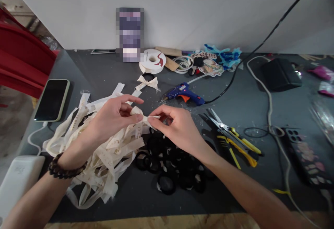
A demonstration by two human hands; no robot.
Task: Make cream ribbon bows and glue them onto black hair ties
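My left hand (pixel 114 117) and my right hand (pixel 174 126) meet over the middle of the dark table, both pinching one small cream ribbon piece (pixel 142 117) folded into a bow shape. The left fingers grip its left loop, the right fingertips its right end. Under my left hand lies a pile of cream printed ribbon strips (pixel 104 152). Below my right hand sits a heap of black hair ties (pixel 172 168). A finished cream bow (pixel 148 82) lies further back.
A blue glue gun (pixel 184 94) lies behind my hands, its black cable running right. Yellow-handled scissors (pixel 235 138) lie to the right. A phone (pixel 52 99) and a white power bank (pixel 18 180) are at left, a ribbon spool (pixel 152 61) at the back, another phone (pixel 305 154) right.
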